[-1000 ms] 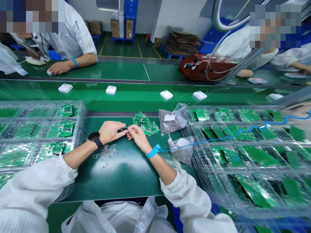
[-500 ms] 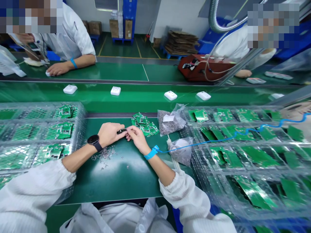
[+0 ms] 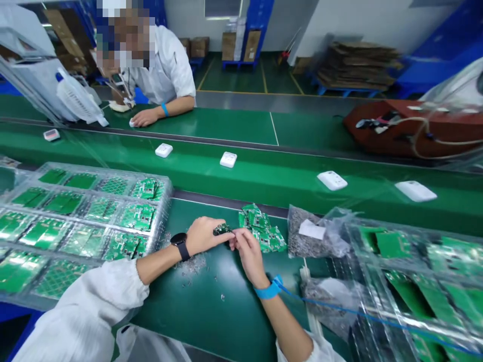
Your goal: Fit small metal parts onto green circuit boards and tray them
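Green board [image 3: 222,229] | left hand [image 3: 204,235]: fingers gripping it | right hand [image 3: 248,251]: fingers pinched beside it | white label [image 3: 312,229]: unreadable

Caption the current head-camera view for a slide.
Left hand holds a small circuit board, right hand close against it, more green boards piled just beyond and tiny loose parts scattered nearby.

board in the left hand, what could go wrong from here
The left hand grips the small board with its fingers, so the board could slip out. Loose tiny parts lie scattered near the left wrist, which might brush them aside. The blue cord runs from the strap on the right hand's wrist past a bag, so it could perhaps snag if that hand reaches away.
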Motion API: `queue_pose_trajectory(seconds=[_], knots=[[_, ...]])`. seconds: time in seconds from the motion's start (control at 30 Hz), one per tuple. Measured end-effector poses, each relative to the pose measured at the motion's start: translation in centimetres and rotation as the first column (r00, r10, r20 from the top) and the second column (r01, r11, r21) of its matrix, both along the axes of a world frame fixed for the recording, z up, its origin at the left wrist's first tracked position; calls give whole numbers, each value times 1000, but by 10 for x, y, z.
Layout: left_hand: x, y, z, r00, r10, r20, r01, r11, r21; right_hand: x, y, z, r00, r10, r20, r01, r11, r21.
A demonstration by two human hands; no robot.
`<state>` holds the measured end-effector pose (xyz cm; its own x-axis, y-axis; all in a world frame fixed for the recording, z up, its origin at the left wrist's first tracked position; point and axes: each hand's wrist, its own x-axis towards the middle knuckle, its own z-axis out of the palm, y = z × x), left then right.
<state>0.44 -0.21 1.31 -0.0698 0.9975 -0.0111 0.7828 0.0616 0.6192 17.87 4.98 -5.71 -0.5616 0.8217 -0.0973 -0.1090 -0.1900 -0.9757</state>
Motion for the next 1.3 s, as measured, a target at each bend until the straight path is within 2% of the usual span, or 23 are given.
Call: queue_pose_trajectory(seconds=[0.07, 0.13, 0.27, 0.33, 0.4, 0.47, 0.53, 0.57, 0.7, 0.8, 0.87, 0.97, 1.03, 1.07, 1.13, 1.17, 1.23, 1.3], knots=[[-2, 2, 1, 994, 30, 109, -24, 998, -54, 0, -1, 2, 1000, 8, -4, -8, 1000, -18], [-5, 3, 3, 979, 9, 202, 8, 996, -85, -1, -2, 5, 1000, 23, 1, -23, 1000, -15], [-7, 3, 7, 971, -40, 237, 72, 989, -128, -7, -1, 10, 999, 43, 7, -43, 999, 21], [-10, 2, 9, 981, -39, 189, 61, 992, -111, -11, 0, 11, 999, 27, -20, -27, 1000, 14], [-13, 2, 11, 990, -99, 98, 101, 995, -17, -14, 2, 10, 999, -3, -46, 3, 1000, -2], [-16, 2, 13, 959, -279, -50, 282, 958, 46, -18, 4, 9, 997, -24, -72, 23, 1000, -20], [-18, 3, 15, 883, -437, -172, 445, 896, 8, -20, 6, 8, 994, -34, -108, 31, 999, -34], [-19, 4, 17, 852, -479, -211, 486, 874, -22, -21, 6, 8, 991, -39, -127, 35, 999, -35], [-25, 20, 27, 811, -500, -304, 507, 860, -61, -22, 6, 10, 984, -46, -171, 36, 998, -56], [-26, 52, 43, 768, -525, -367, 545, 837, -56, -23, 6, 10, 986, -24, -164, 11, 997, -78], [-20, 82, 54, 666, -623, -410, 650, 754, -92, -25, 8, 8, 987, -29, -159, 16, 996, -85], [1, 130, 65, 417, -803, -425, 822, 533, -200, -27, 12, 5, 984, -73, -164, 51, 990, -133], [17, 159, 69, 292, -880, -374, 868, 408, -282, -26, 11, 5, 988, -84, -133, 65, 987, -144], [24, 171, 70, 256, -903, -346, 871, 371, -322, -25, 10, 5, 993, -74, -93, 64, 993, -104], [35, 191, 73, 206, -916, -344, 854, 340, -394, -24, 3, 7, 999, -17, 39, 13, 995, 95], [38, 199, 74, 183, -911, -370, 841, 340, -422, -23, -1, 9, 992, 17, 122, -46, 972, 231], [43, 209, 74, 113, -895, -432, 825, 327, -461, -22, -9, 12, 959, 64, 277, -190, 870, 455], [44, 213, 71, 36, -890, -454, 826, 283, -489, -22, -13, 15, 927, 73, 367, -280, 787, 550]])
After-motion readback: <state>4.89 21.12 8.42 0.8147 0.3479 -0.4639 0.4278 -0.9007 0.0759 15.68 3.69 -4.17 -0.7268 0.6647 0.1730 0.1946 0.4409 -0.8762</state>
